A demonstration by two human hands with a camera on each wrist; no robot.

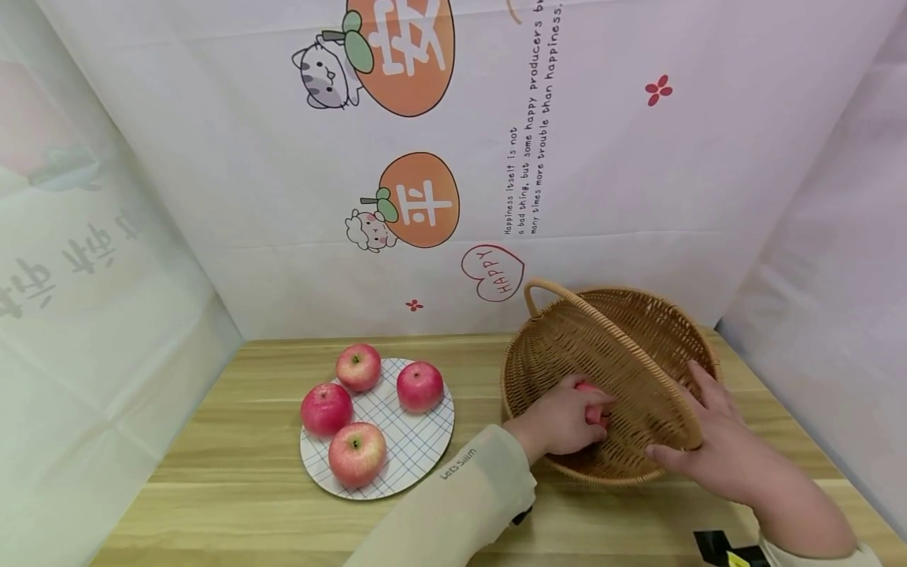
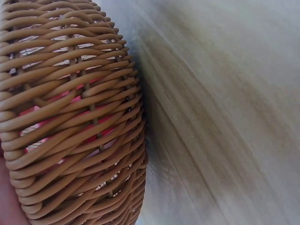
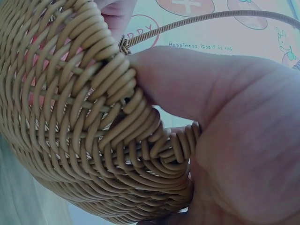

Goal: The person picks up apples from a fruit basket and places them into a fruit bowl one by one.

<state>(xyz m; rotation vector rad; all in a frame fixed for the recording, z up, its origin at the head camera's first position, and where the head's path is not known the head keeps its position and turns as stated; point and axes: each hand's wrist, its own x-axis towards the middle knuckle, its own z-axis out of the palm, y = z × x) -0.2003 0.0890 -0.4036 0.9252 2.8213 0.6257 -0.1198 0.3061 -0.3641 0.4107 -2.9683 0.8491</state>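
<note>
My left hand reaches over the near rim into a brown wicker basket and grips a red apple, partly covered by the fingers. In the left wrist view, red shows through the weave of the basket wall. My right hand holds the basket's right side where the arched handle meets the rim. Its thumb lies over the rim in the right wrist view. The basket leans, its opening toward me.
Left of the basket, a round plate with a blue check pattern carries several apples. Both stand on a wooden table. A printed white cloth hangs behind, and pale cloths hang on both sides.
</note>
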